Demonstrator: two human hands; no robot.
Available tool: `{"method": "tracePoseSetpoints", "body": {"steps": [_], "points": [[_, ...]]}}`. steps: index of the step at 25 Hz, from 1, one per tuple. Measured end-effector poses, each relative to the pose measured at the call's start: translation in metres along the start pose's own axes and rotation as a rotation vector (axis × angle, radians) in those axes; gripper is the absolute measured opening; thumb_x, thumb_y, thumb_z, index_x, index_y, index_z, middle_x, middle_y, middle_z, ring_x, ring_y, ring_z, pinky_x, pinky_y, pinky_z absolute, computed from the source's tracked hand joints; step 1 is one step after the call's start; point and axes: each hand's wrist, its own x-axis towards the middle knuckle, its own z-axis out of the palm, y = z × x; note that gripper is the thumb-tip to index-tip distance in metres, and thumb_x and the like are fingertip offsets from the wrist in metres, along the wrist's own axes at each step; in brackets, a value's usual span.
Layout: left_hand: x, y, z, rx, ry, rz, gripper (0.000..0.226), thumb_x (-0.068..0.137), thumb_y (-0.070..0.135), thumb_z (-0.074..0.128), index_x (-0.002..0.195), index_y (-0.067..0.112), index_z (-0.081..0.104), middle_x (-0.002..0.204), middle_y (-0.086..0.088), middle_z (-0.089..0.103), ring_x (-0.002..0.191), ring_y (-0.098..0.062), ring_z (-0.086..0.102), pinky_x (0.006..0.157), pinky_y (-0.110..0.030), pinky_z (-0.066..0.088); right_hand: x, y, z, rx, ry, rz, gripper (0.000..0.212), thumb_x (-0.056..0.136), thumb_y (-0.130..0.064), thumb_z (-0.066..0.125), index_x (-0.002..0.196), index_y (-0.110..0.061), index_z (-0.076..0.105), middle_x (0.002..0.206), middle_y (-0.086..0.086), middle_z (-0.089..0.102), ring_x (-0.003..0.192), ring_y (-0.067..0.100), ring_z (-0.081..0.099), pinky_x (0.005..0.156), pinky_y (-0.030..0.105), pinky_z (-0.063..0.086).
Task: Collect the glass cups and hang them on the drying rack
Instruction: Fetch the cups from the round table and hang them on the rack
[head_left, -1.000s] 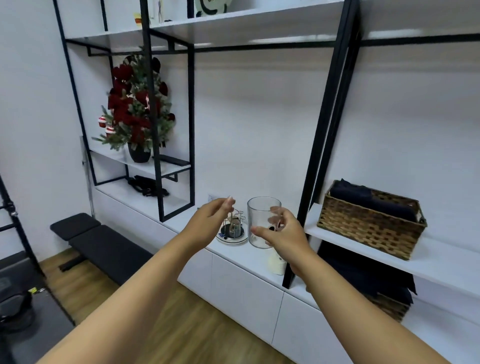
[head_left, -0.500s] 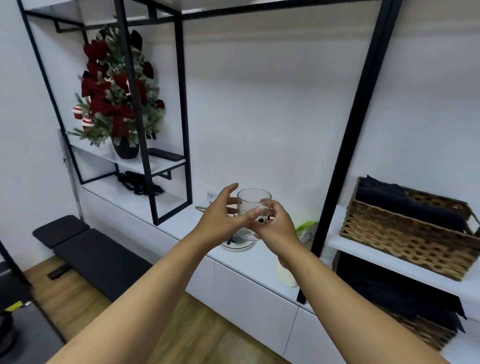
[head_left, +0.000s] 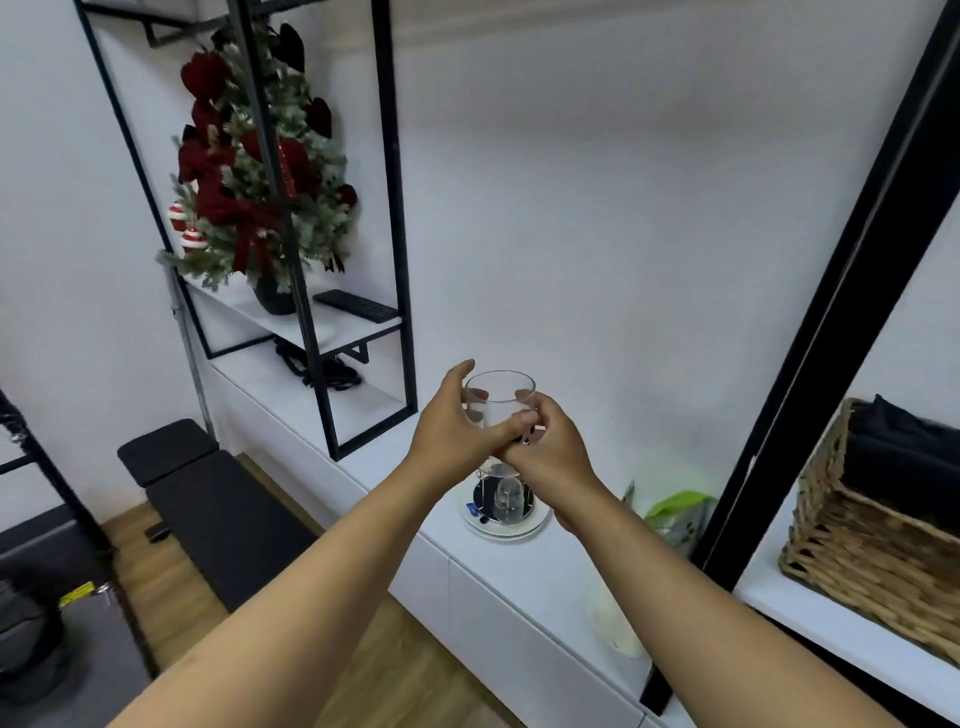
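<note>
Both hands, our left hand (head_left: 451, 427) and right hand (head_left: 549, 451), clasp the upright glass cup (head_left: 498, 402) at frame centre, above the drying rack (head_left: 503, 502).

Single head-worn wide view, looking forward and down, seemingly close above the counter (head_left: 291, 384).

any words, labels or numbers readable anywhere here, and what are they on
No text can be read in this picture.
Yellow label on the dark equipment at lower left: print too small and blurred to read.
Green packet on the white counter: dark marks, unreadable.
Glass cup held in the left hand and right hand: no print visible.
Drying rack below it: a small blue spot, unreadable.
</note>
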Motion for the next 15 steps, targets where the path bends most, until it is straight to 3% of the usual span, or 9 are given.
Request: {"method": "tracePoseSetpoints", "body": {"steps": [4, 6, 9, 12, 15], "points": [[0.047, -0.014, 0.016, -0.013, 0.036, 0.001, 0.103, 0.067, 0.054, 0.094, 0.152, 0.034, 0.04, 0.116, 0.016, 0.063, 0.107, -0.001, 0.063, 0.072, -0.015, 0.054, 0.05, 0.016, -0.012, 0.055, -0.044, 0.034, 0.093, 0.056, -0.041, 0.086, 0.142, -0.033, 0.053, 0.135, -0.006, 0.066, 0.12, 0.013, 0.068, 0.099, 0.043, 0.059], [0.066, -0.023, 0.022, -0.064, 0.06, -0.01, 0.102, 0.065, 0.054, 0.095, 0.15, 0.036, 0.042, 0.116, 0.013, 0.065, 0.105, -0.003, 0.066, 0.064, -0.011, 0.053, 0.069, 0.029, -0.019, 0.105, -0.072, 0.067, 0.087, 0.065, -0.044, 0.086, 0.145, -0.036, 0.051, 0.138, -0.006, 0.063, 0.119, 0.013, 0.069, 0.1, 0.043, 0.058], [0.091, -0.036, 0.027, -0.208, 0.082, -0.059, 0.102, 0.062, 0.055, 0.095, 0.147, 0.04, 0.041, 0.118, 0.005, 0.068, 0.101, -0.003, 0.071, 0.078, -0.03, 0.062, 0.094, 0.05, -0.03, 0.345, -0.155, 0.215, 0.078, 0.086, -0.048, 0.078, 0.154, -0.033, 0.044, 0.145, -0.001, 0.06, 0.122, 0.013, 0.067, 0.095, 0.047, 0.06], [0.121, -0.053, 0.032, -0.331, 0.062, -0.131, 0.102, 0.059, 0.059, 0.095, 0.143, 0.046, 0.04, 0.121, 0.001, 0.071, 0.111, -0.008, 0.071, 0.095, -0.048, 0.061, 0.122, 0.069, -0.032, 0.644, -0.229, 0.404, 0.055, 0.095, -0.051, 0.069, 0.143, -0.026, 0.056, 0.136, 0.017, 0.065, 0.122, 0.033, 0.065, 0.083, 0.053, 0.06], [0.152, -0.073, 0.035, -0.387, -0.014, -0.159, 0.099, 0.057, 0.058, 0.095, 0.139, 0.051, 0.04, 0.127, 0.001, 0.068, 0.108, -0.008, 0.073, 0.098, -0.046, 0.058, 0.155, 0.086, -0.022, 0.796, -0.28, 0.451, 0.057, 0.093, -0.055, 0.068, 0.142, -0.029, 0.055, 0.138, 0.019, 0.066, 0.122, 0.042, 0.067, 0.084, 0.056, 0.059]]}}
